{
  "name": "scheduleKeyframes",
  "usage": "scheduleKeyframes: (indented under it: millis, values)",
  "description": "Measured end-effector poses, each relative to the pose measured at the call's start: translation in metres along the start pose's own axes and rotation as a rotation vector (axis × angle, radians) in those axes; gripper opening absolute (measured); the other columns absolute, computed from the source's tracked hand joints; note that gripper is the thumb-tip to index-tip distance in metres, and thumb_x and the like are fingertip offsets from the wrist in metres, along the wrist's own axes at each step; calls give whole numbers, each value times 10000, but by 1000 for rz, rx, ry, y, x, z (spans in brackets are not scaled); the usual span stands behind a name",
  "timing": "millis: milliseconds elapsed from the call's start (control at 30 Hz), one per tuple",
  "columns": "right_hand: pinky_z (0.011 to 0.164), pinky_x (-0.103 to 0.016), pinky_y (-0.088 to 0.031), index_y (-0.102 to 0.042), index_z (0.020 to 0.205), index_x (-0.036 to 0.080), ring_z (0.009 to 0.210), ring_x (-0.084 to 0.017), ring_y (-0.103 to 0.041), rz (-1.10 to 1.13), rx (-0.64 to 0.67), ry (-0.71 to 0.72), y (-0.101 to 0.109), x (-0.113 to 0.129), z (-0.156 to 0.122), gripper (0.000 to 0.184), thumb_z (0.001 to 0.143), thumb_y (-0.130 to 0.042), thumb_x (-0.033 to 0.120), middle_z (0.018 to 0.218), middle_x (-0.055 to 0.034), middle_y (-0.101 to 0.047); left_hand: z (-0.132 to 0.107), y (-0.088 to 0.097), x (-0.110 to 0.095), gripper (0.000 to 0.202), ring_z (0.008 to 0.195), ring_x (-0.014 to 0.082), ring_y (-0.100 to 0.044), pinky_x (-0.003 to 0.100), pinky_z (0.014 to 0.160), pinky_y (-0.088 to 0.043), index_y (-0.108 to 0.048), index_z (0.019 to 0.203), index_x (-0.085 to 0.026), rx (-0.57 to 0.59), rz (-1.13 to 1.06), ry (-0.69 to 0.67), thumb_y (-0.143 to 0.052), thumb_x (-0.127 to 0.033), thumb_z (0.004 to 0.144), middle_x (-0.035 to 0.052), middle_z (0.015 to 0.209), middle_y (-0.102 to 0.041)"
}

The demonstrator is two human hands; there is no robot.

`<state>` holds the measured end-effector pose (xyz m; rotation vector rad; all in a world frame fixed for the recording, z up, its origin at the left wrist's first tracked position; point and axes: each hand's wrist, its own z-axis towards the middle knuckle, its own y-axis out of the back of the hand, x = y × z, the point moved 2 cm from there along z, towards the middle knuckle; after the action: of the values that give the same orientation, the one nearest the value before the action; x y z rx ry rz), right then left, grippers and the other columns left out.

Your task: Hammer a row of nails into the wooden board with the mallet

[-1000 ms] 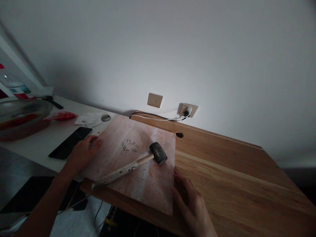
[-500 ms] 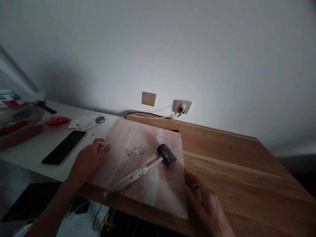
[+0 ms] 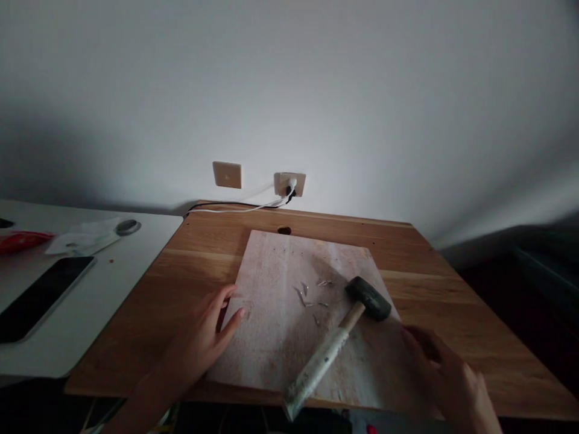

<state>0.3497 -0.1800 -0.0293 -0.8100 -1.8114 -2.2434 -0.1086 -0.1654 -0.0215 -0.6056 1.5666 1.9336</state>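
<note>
A pale pinkish board [image 3: 275, 301] lies on the wooden table [image 3: 429, 283]. On it rest a black-headed mallet [image 3: 341, 331] with a light handle that sticks out over the near edge, and several small nails [image 3: 312, 295]. My left hand [image 3: 208, 334] grips the board's left edge, fingers curled over it. My right hand [image 3: 443, 377] holds the board's right near edge; its fingertips are partly hidden.
A white desk [image 3: 85, 301] adjoins the table on the left, with a dark phone [image 3: 38, 298], papers [image 3: 85, 238] and a red item [image 3: 20, 241]. A wall socket [image 3: 289, 182] with a white cable and a switch plate [image 3: 227, 174] sit behind the table.
The board, with mallet and nails on it, has slid right off the white desk fully onto the wooden table. Both hands moved with it. The nails scattered a little.
</note>
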Motion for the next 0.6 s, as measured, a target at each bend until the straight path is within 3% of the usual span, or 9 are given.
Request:
scheduleKeyframes:
  millis: [167,367,467,533,600]
  values:
    - [608,-317,-636,-774,951,313,732,-285,-807,3,18,33,-1,14,-7,363,892,-571,609,833,-36,-828,-2,5,3,350,986,259,-783,391,873,-655,-642,1174,-237,-3,-30,36,-568,-490,944,77,1128,-791]
    - [637,-317,-632,-768,997,309,823,-294,-810,106,89,71,1,23,-4,374,936,-541,601,908,-40,-835,-15,13,22,358,957,266,-783,393,845,-654,-659,1171,-250,-12,110,87,-556,-512,950,67,1099,-798]
    - [606,-311,-603,-764,1003,277,775,-271,-786,110,-7,120,0,33,-1,399,939,-549,607,939,-68,-813,-8,26,26,325,984,280,-766,429,910,-622,-678,1137,-245,6,275,51,-528,-479,970,72,1115,-788]
    - [570,-300,-563,-763,1010,246,665,-233,-728,118,-111,182,-3,50,-4,442,958,-532,619,838,-72,-764,1,34,21,311,1043,309,-740,469,972,-586,-689,1096,-230,-26,385,-10,-521,-458,968,92,1116,-774]
    - [524,-270,-509,-758,1097,228,529,-182,-634,184,-25,274,-12,75,-11,470,1010,-486,602,663,-23,-670,11,36,9,293,1072,317,-714,480,987,-567,-688,1085,-221,-46,438,-90,-505,-425,980,103,1106,-756]
